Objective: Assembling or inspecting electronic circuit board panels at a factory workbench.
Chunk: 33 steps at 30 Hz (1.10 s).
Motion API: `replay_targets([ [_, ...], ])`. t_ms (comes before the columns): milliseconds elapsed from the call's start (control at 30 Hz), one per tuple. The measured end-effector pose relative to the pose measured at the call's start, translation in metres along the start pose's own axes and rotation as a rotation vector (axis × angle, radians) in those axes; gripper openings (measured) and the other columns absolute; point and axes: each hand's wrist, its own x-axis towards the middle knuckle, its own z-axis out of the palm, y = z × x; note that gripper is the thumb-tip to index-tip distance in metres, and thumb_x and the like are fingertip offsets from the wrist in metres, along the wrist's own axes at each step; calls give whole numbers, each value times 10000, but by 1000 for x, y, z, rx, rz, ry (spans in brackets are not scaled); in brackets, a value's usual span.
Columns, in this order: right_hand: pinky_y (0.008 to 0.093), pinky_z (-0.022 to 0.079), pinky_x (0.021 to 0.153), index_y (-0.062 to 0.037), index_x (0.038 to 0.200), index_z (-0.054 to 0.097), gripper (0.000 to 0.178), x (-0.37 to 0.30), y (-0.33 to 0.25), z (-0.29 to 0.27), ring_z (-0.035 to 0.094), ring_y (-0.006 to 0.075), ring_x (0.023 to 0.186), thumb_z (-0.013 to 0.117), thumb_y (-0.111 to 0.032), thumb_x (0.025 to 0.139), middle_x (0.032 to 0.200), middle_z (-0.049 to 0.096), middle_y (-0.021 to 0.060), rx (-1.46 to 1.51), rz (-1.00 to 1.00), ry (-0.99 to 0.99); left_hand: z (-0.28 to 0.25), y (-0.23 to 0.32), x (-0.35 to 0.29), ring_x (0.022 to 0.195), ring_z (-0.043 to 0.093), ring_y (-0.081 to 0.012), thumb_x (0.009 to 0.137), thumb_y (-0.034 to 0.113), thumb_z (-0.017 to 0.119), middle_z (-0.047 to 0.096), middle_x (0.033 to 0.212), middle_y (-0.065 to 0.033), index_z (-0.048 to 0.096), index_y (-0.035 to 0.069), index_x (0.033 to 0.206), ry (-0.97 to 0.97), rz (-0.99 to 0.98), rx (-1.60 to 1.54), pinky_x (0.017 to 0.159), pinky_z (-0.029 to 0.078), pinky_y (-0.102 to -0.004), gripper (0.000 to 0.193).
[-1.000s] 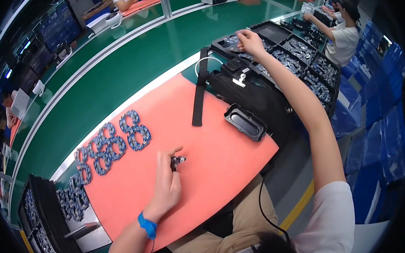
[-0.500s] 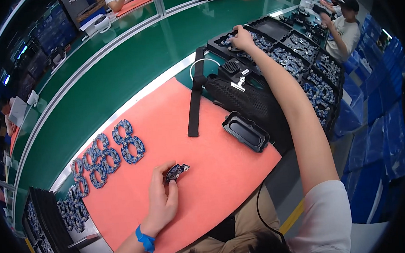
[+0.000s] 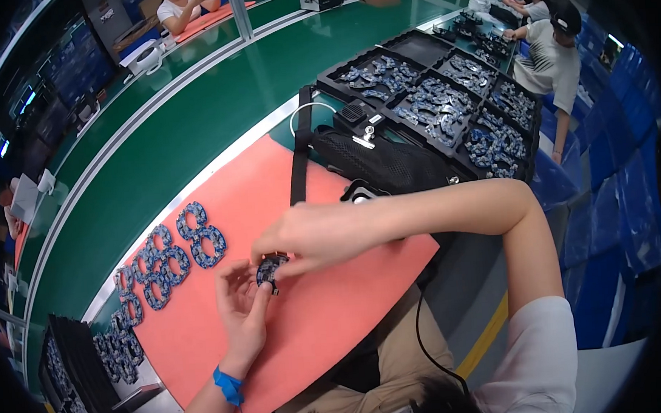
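Note:
My left hand [image 3: 244, 299] is over the pink mat [image 3: 335, 289], thumb and fingers closed round a small curved blue circuit board [image 3: 268, 271]. Reaching across from the right, my right hand [image 3: 306, 238] has its fingertips pinched at the same board. Those fingertips are partly hidden, and whether they hold a second piece cannot be made out. Left of my hands lie several circuit boards [image 3: 198, 233] paired into figure-eight shapes, set out in a slanting row. A blue band [image 3: 228, 387] circles my left wrist.
A black divided tray [image 3: 421, 49] of curved circuit boards stands at the far right, beside a black mesh bag [image 3: 380, 158] with a metal clip. A black stacked rack [image 3: 83, 373] stands at the lower left. Beyond the mat runs a green surface [image 3: 212, 123]. Other people sit farther off.
My right hand has come back from the tray to my left hand and now touches the board there. My forearm now covers most of the small black dish. The view has shifted slightly.

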Motion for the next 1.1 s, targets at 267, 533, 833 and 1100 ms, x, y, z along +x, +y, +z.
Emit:
replay_targets([
  [267,285,497,706,-39,889,652,155,-21,44,-48,648,162,791,604,-40,742,847,675,53,-10,228,552,1,-2,2,1066,478,-286,797,-9,553,451,1086,-165,463,2,1062,-132,153,626,934,396,-360,281],
  [533,313,504,738,-102,860,688,251,-118,231,-133,650,197,771,738,-170,624,796,677,58,-332,941,1103,14,4,1,1108,447,-368,764,103,600,449,1122,-196,517,16,1003,-323,310,1029,919,389,-443,268],
  [833,347,494,795,-99,864,675,287,-120,256,-138,636,236,872,751,-248,631,902,667,77,-443,1096,1060,13,6,2,1137,435,-366,764,104,600,452,1130,-187,524,19,1008,-346,289,1035,927,383,-452,269],
  [1100,325,500,737,-71,766,689,247,-133,235,-135,642,213,762,746,-256,612,794,671,86,-405,1165,763,13,4,1,1158,420,-363,762,104,599,450,1135,-184,523,23,1017,-344,268,1041,938,367,-454,278],
])
